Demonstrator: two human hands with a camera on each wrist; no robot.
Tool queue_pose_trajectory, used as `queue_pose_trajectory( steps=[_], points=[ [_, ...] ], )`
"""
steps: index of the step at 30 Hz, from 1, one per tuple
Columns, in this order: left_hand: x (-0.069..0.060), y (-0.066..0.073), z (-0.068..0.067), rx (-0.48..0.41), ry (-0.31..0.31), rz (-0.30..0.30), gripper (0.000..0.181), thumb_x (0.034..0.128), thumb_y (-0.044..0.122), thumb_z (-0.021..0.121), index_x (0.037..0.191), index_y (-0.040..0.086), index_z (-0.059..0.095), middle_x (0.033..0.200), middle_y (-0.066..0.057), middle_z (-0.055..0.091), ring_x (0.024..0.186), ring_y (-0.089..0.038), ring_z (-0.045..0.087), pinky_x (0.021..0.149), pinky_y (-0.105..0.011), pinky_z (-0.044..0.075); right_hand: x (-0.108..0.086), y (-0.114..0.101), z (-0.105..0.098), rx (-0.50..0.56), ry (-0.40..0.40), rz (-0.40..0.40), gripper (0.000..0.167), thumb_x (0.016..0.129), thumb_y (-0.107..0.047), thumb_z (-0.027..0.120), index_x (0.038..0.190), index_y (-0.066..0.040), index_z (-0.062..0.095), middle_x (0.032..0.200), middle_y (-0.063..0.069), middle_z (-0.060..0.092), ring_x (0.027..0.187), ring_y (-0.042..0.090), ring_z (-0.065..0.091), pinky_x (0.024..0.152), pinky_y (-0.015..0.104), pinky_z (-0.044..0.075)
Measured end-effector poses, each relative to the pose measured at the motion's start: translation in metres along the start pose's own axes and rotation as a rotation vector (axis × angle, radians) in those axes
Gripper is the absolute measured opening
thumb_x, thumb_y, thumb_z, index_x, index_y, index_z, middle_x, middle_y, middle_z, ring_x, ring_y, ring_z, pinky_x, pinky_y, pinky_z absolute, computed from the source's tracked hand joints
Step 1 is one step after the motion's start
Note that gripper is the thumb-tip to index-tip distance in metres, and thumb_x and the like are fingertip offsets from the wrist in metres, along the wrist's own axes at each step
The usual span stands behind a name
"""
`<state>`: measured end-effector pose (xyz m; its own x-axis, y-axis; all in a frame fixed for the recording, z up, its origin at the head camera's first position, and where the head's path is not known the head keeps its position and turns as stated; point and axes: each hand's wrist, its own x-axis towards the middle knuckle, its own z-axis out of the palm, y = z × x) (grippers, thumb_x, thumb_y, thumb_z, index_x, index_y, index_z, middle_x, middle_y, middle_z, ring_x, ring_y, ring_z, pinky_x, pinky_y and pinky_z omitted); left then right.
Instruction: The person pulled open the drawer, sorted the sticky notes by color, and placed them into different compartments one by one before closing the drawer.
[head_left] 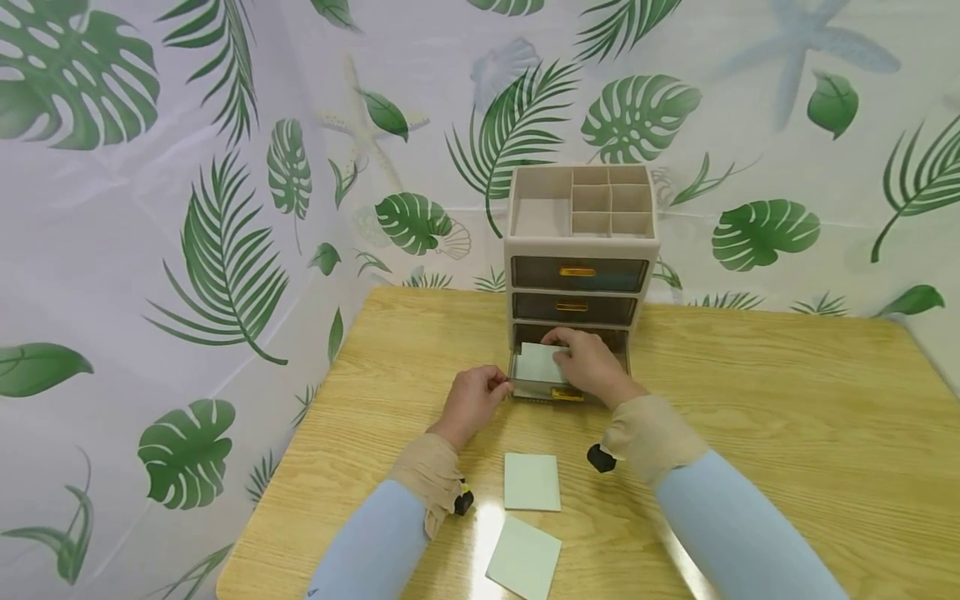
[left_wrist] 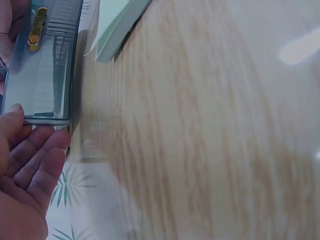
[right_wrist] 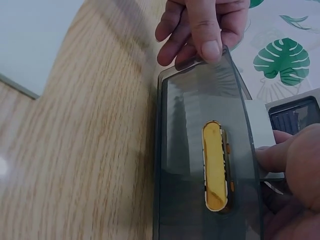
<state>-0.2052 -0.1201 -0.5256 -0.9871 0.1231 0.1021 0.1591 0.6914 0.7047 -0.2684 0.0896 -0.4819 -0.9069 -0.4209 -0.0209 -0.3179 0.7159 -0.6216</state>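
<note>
A pale green paper pad [head_left: 537, 362] lies inside the pulled-out bottom drawer [head_left: 534, 389] of a small beige drawer cabinet [head_left: 583, 243]. My right hand [head_left: 588, 360] reaches into this drawer and grips the pad by its right side; the right wrist view shows the thumb on the pad [right_wrist: 259, 122], other fingers partly hidden. At the drawer's left front corner my left hand [head_left: 474, 400] pinches the smoky clear wall, thumb against its edge [left_wrist: 47, 121]. A gold handle [right_wrist: 215, 167] sits on the drawer front.
Two more pale green pads, one square to the table [head_left: 532, 482] and one turned [head_left: 524, 557], lie on the wooden table [head_left: 757, 417] between my forearms. Two upper drawers [head_left: 577, 273] are closed. Above them is a compartmented top tray [head_left: 542, 218]. A leaf-patterned sheet [head_left: 420, 167] hangs behind.
</note>
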Motion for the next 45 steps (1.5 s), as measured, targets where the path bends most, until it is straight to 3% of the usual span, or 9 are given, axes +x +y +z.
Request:
queue_pose_trajectory(
  steps=[10,14,18,26,28,31,37,40,45],
  points=[
    [-0.0024,-0.0008,0.0053,-0.011,-0.009,-0.001,0.014,0.0936,0.027,0.064,0.087,0.014,0.068,0.078,0.007,0.064,0.067,-0.005,0.058,0.057,-0.021,0.048,-0.001,0.0018,0.0053,0.008,-0.071,0.052,0.03,0.099,-0.008,0.048,0.126,-0.013,0.059,0.078,0.007,0.06,0.045,0.014,0.037,0.056,0.033,0.04],
    [-0.0033,-0.0006,0.0062,-0.01,-0.013,-0.01,0.014,0.0932,0.027,0.064,0.087,0.015,0.068,0.077,0.007,0.064,0.067,-0.005,0.058,0.057,-0.021,0.048,-0.0005,0.0031,0.0058,-0.025,-0.081,0.059,0.034,0.097,-0.007,0.047,0.129,-0.012,0.06,0.099,0.014,0.061,0.055,0.019,0.043,0.06,0.034,0.041],
    [-0.0032,0.0005,0.0059,-0.01,-0.016,0.003,0.015,0.0931,0.026,0.064,0.088,0.013,0.068,0.08,0.004,0.067,0.067,-0.004,0.059,0.058,-0.02,0.048,0.0002,0.0041,0.0052,-0.113,-0.08,0.029,0.037,0.095,-0.006,0.048,0.129,-0.008,0.061,0.119,0.021,0.056,0.085,0.031,0.052,0.072,0.041,0.043],
    [-0.0011,0.0041,0.0037,-0.014,0.006,0.026,0.015,0.093,0.025,0.065,0.086,0.013,0.069,0.08,0.004,0.068,0.066,-0.004,0.058,0.057,-0.02,0.047,0.004,0.0026,0.0018,-0.145,-0.127,0.048,0.036,0.097,-0.009,0.045,0.129,0.0,0.058,0.128,0.025,0.054,0.109,0.038,0.053,0.09,0.048,0.044],
    [-0.0011,0.0035,0.0035,-0.01,0.001,0.021,0.014,0.0931,0.025,0.065,0.086,0.013,0.069,0.08,0.004,0.068,0.066,-0.004,0.058,0.057,-0.02,0.047,0.0036,0.002,0.001,-0.136,-0.15,0.06,0.035,0.099,-0.01,0.044,0.129,0.0,0.058,0.127,0.022,0.057,0.109,0.035,0.055,0.09,0.047,0.045],
    [-0.0009,0.0021,0.0034,-0.011,-0.002,0.02,0.015,0.0933,0.026,0.064,0.086,0.013,0.068,0.08,0.002,0.068,0.066,-0.004,0.058,0.056,-0.02,0.047,0.0034,0.0021,0.0007,-0.114,-0.187,0.062,0.033,0.1,-0.011,0.044,0.129,-0.002,0.058,0.116,0.017,0.064,0.086,0.026,0.058,0.076,0.04,0.046],
    [-0.0001,-0.0018,0.0028,-0.021,-0.015,0.011,0.018,0.0937,0.027,0.063,0.088,0.011,0.069,0.082,-0.002,0.069,0.065,-0.006,0.058,0.054,-0.021,0.047,0.0049,0.0043,0.0004,-0.075,-0.244,0.059,0.035,0.103,-0.013,0.04,0.134,-0.004,0.054,0.119,0.018,0.062,0.067,0.019,0.053,0.066,0.035,0.043],
    [-0.0001,-0.0036,0.0026,-0.024,-0.017,0.008,0.018,0.0936,0.027,0.063,0.089,0.01,0.069,0.082,-0.002,0.069,0.064,-0.006,0.057,0.054,-0.021,0.047,0.0047,0.0044,0.0,-0.078,-0.241,0.044,0.035,0.104,-0.013,0.04,0.135,-0.004,0.053,0.123,0.019,0.06,0.072,0.022,0.056,0.07,0.038,0.045],
    [-0.0016,-0.0048,0.0021,-0.017,-0.022,0.0,0.017,0.0938,0.026,0.063,0.087,0.012,0.069,0.08,-0.002,0.068,0.063,-0.006,0.058,0.053,-0.021,0.046,-0.0013,0.0022,-0.0018,-0.087,-0.144,0.02,0.034,0.101,-0.015,0.046,0.132,-0.001,0.054,0.126,0.019,0.057,0.108,0.032,0.057,0.089,0.047,0.046]
  ],
)
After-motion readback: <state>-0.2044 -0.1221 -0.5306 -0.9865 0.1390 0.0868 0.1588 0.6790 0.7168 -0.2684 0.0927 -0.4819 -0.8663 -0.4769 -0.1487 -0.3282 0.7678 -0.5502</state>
